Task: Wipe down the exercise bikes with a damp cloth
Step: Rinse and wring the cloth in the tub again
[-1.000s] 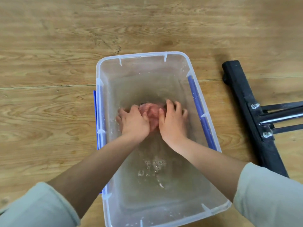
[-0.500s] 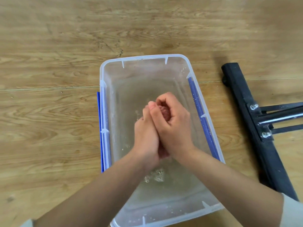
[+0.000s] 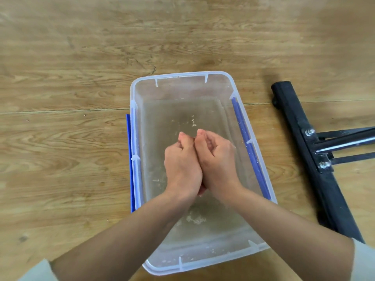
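The cloth (image 3: 202,189) is almost wholly hidden: only a small pinkish edge shows below the heels of the two hands, so it sits bunched inside them, not beside either one. The left hand (image 3: 182,165) and right hand (image 3: 218,161) are pressed side by side, fingers curled in tight and thumbs pointing away from the person. Judging by that, both are gripping the wad, probably to squeeze it out.

The hands hang over the middle of the clear plastic tub (image 3: 182,75), above the shallow water (image 3: 194,219), so any drips should fall back inside.

The exercise bike base (image 3: 304,142) lies to the right of the tub, apart from it. Its black bar runs from far to near, angled to the right, and thinner rails lead off rightward. The right hand is the nearer one to it, so the cloth would have to travel right, over the tub's blue-clipped side, across the wooden floor (image 3: 60,78).
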